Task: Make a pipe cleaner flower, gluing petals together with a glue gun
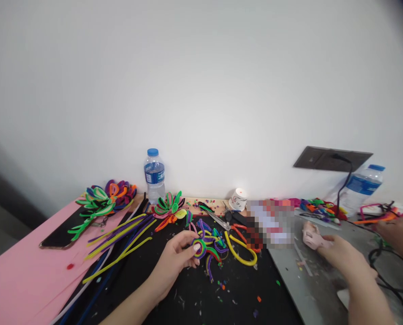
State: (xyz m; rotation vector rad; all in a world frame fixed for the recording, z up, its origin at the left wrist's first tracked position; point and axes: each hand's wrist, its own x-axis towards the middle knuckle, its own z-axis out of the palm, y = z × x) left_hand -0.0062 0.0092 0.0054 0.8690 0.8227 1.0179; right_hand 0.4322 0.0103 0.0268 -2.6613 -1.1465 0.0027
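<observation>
While the coil (199, 248) is pinched between fingertips of the left hand (177, 256), light pressure is advised; the pink tool (311, 235) is gripped by right hand (335, 253) fingers.

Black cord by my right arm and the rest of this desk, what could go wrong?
The black cord lies looped near your right forearm, so a sweep might snag it. Bare scissor blades lie beyond your left hand, and reaching forward could nick it. Loose scraps on the black mat might cling to the coiled piece in that hand's grip.
</observation>
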